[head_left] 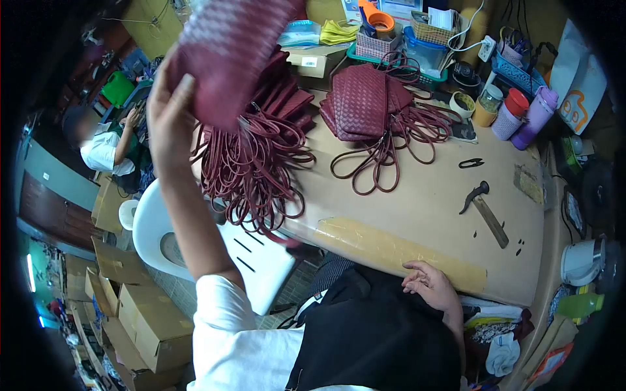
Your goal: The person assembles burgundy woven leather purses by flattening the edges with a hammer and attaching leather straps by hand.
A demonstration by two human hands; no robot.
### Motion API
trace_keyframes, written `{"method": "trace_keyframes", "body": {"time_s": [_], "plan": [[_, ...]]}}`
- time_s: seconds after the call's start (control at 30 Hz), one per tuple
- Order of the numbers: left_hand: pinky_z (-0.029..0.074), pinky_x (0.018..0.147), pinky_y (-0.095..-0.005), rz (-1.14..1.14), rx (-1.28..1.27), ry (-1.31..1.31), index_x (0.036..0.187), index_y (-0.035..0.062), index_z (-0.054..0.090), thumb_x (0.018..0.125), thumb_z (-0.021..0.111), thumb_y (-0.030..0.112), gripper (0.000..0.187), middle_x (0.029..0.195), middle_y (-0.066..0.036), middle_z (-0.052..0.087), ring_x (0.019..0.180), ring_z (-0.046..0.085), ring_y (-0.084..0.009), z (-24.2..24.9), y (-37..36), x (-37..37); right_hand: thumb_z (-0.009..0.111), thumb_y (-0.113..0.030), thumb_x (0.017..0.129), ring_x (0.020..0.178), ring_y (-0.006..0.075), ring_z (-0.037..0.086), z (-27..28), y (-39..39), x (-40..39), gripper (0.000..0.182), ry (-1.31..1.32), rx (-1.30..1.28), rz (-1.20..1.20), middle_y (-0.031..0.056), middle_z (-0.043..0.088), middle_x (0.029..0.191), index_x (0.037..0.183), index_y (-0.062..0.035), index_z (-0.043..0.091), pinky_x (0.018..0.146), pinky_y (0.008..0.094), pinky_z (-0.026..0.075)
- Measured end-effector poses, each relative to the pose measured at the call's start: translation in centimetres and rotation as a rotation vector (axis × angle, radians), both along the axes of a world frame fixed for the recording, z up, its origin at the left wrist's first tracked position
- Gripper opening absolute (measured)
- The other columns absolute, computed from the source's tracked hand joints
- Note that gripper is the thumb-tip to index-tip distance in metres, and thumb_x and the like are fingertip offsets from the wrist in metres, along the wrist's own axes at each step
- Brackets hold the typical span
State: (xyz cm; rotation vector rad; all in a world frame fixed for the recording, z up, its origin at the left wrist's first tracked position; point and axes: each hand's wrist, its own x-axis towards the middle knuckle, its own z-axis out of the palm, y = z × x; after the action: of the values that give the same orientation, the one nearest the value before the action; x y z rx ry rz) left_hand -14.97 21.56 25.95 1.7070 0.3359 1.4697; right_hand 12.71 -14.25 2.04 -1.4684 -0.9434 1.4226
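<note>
My left hand (171, 107) is raised at the upper left, its thumb and fingers closed on a burgundy woven pouch (225, 62). The pouch is slightly blurred and partly cut off by the top of the view. Below and behind it lies a pile of similar pouches with a tangle of thin burgundy straps (251, 166). My right hand (430, 285) rests at the table's near edge, fingers loosely bent and apart, holding nothing. Farther back, a second stack of woven pouches (362, 104) lies with looped straps spread toward me.
On the table's (404, 202) right lie a hammer (486, 214), small thread snips (471, 163) and several dark bits. Bottles (538, 114), a tape roll (462, 104) and baskets line the back. A white chair (251, 260) and cardboard boxes (153, 319) stand left. Another person (107, 150) sits beyond.
</note>
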Motion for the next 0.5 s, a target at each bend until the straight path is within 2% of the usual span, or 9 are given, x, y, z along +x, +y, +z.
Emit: {"method": "trace_keyframes", "body": {"time_s": [0.07, 0.13, 0.2, 0.27, 0.33, 0.37, 0.4, 0.47, 0.5], "plan": [[0.044, 0.104, -0.0355, -0.065, -0.033, 0.061, 0.141, -0.0040, 0.038, 0.092, 0.058, 0.004, 0.053, 0.133, -0.017, 0.052, 0.122, 0.053, -0.0250, 2.2, 5.7, -2.8, 0.057, 0.000, 0.091, 0.084, 0.0138, 0.064, 0.1, 0.2, 0.0, 0.039, -0.022, -0.025, 0.003, 0.0093, 0.064, 0.093, 0.129, 0.0029, 0.048, 0.074, 0.0249, 0.051], [0.045, 0.102, -0.0348, 0.011, -0.017, 0.184, 0.143, -0.0016, 0.036, 0.094, 0.057, 0.008, 0.055, 0.132, -0.015, 0.053, 0.119, 0.055, -0.0228, 2.5, 11.2, -4.1, 0.057, 0.000, 0.091, 0.084, 0.0135, 0.064, 0.4, 0.0, 0.2, 0.038, -0.040, -0.016, -0.030, 0.0088, 0.064, 0.094, 0.128, 0.0026, 0.049, 0.073, 0.0247, 0.051], [0.040, 0.105, -0.0350, 0.240, -0.255, 0.444, 0.146, 0.0019, 0.035, 0.097, 0.056, 0.022, 0.057, 0.142, -0.013, 0.047, 0.130, 0.046, -0.0230, 0.7, 16.8, -5.5, 0.057, 0.000, 0.090, 0.083, 0.0133, 0.064, 0.4, -0.2, 1.1, 0.037, -0.060, -0.010, -0.063, 0.0083, 0.065, 0.094, 0.126, 0.0023, 0.051, 0.071, 0.0245, 0.051], [0.033, 0.110, -0.0359, 0.750, 0.203, 1.069, 0.147, 0.0042, 0.034, 0.090, 0.064, 0.042, 0.074, 0.145, -0.014, 0.044, 0.132, 0.043, -0.0245, -2.6, 20.2, -5.5, 0.058, -0.003, 0.089, 0.093, 0.0183, 0.064, 0.1, -0.6, 3.1, 0.034, -0.518, 0.177, -0.344, 0.0109, 0.064, 0.101, 0.123, 0.0006, 0.055, 0.078, 0.0292, 0.051], [0.027, 0.113, -0.0368, 0.267, -0.272, 1.088, 0.148, 0.0044, 0.032, 0.080, 0.069, 0.057, 0.093, 0.146, -0.017, 0.042, 0.134, 0.041, -0.0269, -3.5, 16.8, -3.4, 0.060, -0.009, 0.087, 0.113, 0.0278, 0.056, 0.8, -1.0, 5.8, 0.035, -0.871, 0.215, -0.601, 0.0150, 0.058, 0.120, 0.122, -0.0030, 0.057, 0.095, 0.0399, 0.044], [0.029, 0.112, -0.0361, 0.358, -0.175, 1.180, 0.148, 0.0041, 0.031, 0.076, 0.071, 0.061, 0.100, 0.145, -0.019, 0.043, 0.133, 0.042, -0.0284, -6.5, 19.4, -4.0, 0.061, -0.012, 0.087, 0.122, 0.0313, 0.048, 2.0, -1.2, 6.8, 0.036, -1.129, 0.128, -0.603, 0.0165, 0.052, 0.128, 0.123, -0.0054, 0.058, 0.102, 0.0437, 0.036], [0.034, 0.110, -0.0414, 0.471, -0.054, 1.182, 0.146, 0.0105, 0.038, 0.061, 0.073, 0.073, 0.112, 0.149, -0.021, 0.036, 0.136, 0.039, -0.0312, -7.1, 18.8, -3.8, 0.062, -0.015, 0.087, 0.131, 0.0348, 0.039, 3.0, -1.5, 7.7, 0.038, -1.385, 0.033, -0.597, 0.0180, 0.045, 0.137, 0.124, -0.0079, 0.058, 0.109, 0.0474, 0.029], [0.034, 0.108, -0.0379, 0.500, -0.032, 1.236, 0.148, 0.0047, 0.033, 0.074, 0.073, 0.061, 0.101, 0.142, -0.022, 0.044, 0.132, 0.043, -0.0298, -6.6, 18.4, -3.8, 0.062, -0.017, 0.087, 0.134, 0.0359, 0.035, 0.9, -2.8, 10.9, 0.040, -1.412, -0.080, -0.551, 0.0177, 0.041, 0.142, 0.126, -0.0098, 0.057, 0.111, 0.0488, 0.025], [0.036, 0.107, -0.0386, 0.554, 0.046, 1.267, 0.147, 0.0055, 0.035, 0.074, 0.073, 0.060, 0.098, 0.142, -0.023, 0.044, 0.131, 0.044, -0.0313, -6.7, 19.9, -4.5, 0.063, -0.020, 0.087, 0.136, 0.0370, 0.030, -0.2, -3.2, 11.9, 0.042, -1.433, -0.189, -0.498, 0.0175, 0.036, 0.146, 0.128, -0.0118, 0.056, 0.113, 0.0501, 0.022]]}}
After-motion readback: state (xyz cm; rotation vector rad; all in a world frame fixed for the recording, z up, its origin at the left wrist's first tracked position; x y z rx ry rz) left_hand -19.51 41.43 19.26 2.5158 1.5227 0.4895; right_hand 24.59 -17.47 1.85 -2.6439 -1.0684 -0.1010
